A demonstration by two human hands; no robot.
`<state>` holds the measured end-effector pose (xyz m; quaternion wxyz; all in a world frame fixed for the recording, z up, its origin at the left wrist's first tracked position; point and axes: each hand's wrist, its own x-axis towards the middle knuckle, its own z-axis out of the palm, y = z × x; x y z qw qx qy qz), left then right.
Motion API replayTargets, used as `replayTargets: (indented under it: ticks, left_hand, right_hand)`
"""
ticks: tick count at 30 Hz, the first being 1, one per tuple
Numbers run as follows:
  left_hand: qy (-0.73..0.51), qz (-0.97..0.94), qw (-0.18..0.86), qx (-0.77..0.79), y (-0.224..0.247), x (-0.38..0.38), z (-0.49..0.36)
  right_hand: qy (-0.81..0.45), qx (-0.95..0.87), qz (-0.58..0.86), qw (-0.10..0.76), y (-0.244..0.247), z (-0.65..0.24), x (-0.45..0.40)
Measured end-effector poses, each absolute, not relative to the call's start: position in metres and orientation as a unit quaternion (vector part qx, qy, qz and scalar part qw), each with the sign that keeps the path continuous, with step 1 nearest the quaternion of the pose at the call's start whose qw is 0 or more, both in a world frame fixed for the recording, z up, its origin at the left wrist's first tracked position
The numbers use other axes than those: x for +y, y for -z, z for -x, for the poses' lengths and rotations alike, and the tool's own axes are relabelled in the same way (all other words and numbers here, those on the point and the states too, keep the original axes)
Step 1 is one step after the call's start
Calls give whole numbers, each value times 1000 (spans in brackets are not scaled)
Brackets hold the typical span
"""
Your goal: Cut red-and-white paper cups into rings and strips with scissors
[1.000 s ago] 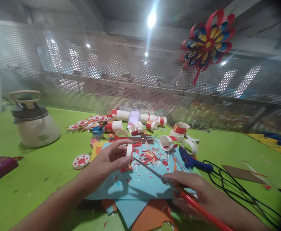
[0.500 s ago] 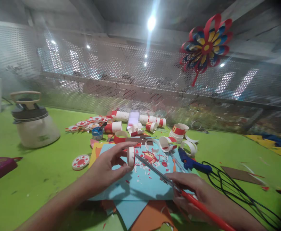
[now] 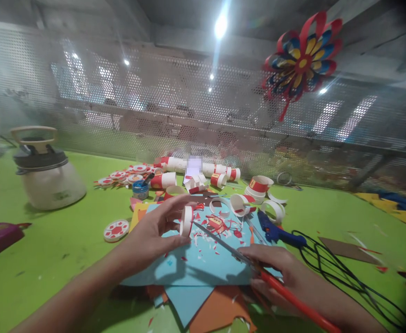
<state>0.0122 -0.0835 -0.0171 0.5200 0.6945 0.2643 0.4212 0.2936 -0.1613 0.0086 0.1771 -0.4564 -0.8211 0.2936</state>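
Between the thumb and fingers of my left hand (image 3: 159,226) is a short white paper ring (image 3: 186,222) with a red edge, held up on its side. My right hand (image 3: 275,268) grips scissors (image 3: 230,252) with red handles, and their blades point up and left. The blade tips lie at the ring's right edge; whether they touch it I cannot tell. Below both hands lies light blue paper (image 3: 203,273), sprinkled with small red and white paper scraps (image 3: 206,238). A red and white patterned disc (image 3: 116,230) lies left of my left wrist.
A blue glue gun (image 3: 282,235) with a looping black cord lies at the right. Cut paper cup pieces (image 3: 239,204) and a small blue paint jar (image 3: 140,189) stand behind the paper. A large lidded jug (image 3: 48,178) is at the left. A paper flower (image 3: 302,62) hangs at upper right.
The ring in my left hand has turned slightly and shifted a little left, showing more of its opening. The scissors stay close to its edge. The whole view has shifted slightly.
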Motion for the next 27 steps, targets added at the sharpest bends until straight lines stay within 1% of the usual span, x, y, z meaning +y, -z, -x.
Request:
replayTargets:
  ticks: [4,10,18,27]
  left_hand:
    - [-392,-702,524,281,17,-86,-11]
    - [-397,-685,544,278,14,-86,-12]
    - [-400,-653,588,258,14,-86,-14]
    - [-383,-678,559,283,14,-86,-12]
  right_hand:
    - [-275,-827,468,146,-10,-293,-162]
    - [-240,-832,482,131,-8,-293,-163]
    - [-245,-834,472,146,-11,-292,-163]
    - [-233,-836,475,143,-8,-292,-163]
